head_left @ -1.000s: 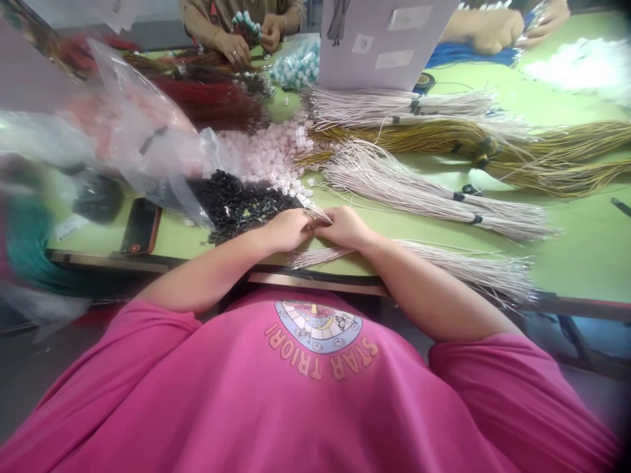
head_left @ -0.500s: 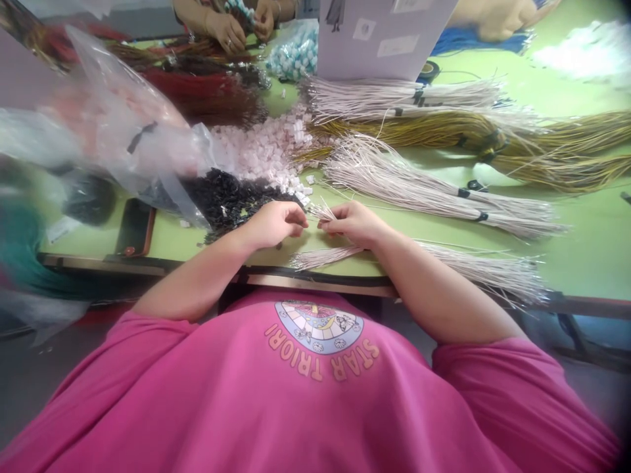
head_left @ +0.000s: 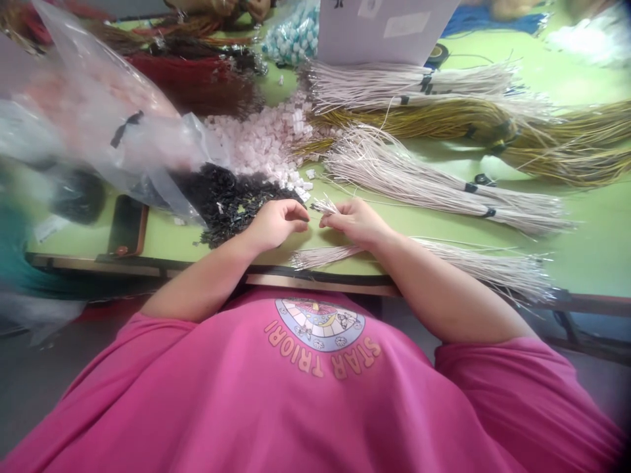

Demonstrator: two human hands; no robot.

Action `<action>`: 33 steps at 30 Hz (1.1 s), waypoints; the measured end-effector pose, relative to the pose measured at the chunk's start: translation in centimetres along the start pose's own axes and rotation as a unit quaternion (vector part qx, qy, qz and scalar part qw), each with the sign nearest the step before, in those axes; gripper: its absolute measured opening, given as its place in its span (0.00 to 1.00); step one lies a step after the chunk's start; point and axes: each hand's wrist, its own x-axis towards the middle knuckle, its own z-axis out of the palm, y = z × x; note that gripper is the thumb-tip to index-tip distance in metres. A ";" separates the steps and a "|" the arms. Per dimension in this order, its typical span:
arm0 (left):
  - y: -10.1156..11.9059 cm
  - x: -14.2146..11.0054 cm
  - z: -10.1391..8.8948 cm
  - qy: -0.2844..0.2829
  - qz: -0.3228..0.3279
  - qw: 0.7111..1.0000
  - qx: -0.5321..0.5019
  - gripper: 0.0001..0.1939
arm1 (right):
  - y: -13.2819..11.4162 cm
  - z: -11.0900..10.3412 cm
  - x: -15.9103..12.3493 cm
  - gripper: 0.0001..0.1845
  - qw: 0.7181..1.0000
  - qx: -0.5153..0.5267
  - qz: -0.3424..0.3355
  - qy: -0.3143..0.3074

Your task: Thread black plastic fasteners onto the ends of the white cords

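Observation:
My right hand is closed around a small bunch of white wires, whose tips fan out to the left past the thumb. Just across a narrow gap, my left hand has its thumb and fingers curled together in a pinch; whatever sits at the fingertips is too small to name. Beside the left hand spreads a heap of small black parts. Under the right wrist lies a bundle of white wires, along the table's front edge.
White connector housings are heaped behind the black parts. Tied white wires and yellow-brown wires lie to the right. Plastic bags and a phone are at left. Another person's hands show across the table.
The view has shifted slightly. The wire tips in my right hand look more bunched together, and both hands stay in nearly the same place.

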 end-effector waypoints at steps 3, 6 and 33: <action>0.0 0.0 0.1 0.004 0.010 1.000 0.008 0.11 | -0.2 0.1 0.0 0.13 1.000 -0.015 0.006 0.004; 0.1 0.0 0.1 0.011 0.013 1.000 0.017 0.10 | -0.1 0.2 0.0 0.13 1.000 -0.022 0.009 0.004; 0.6 -0.1 -1.2 -0.025 0.151 0.941 0.301 0.10 | 0.2 0.5 0.1 0.14 0.999 -0.025 -0.029 0.037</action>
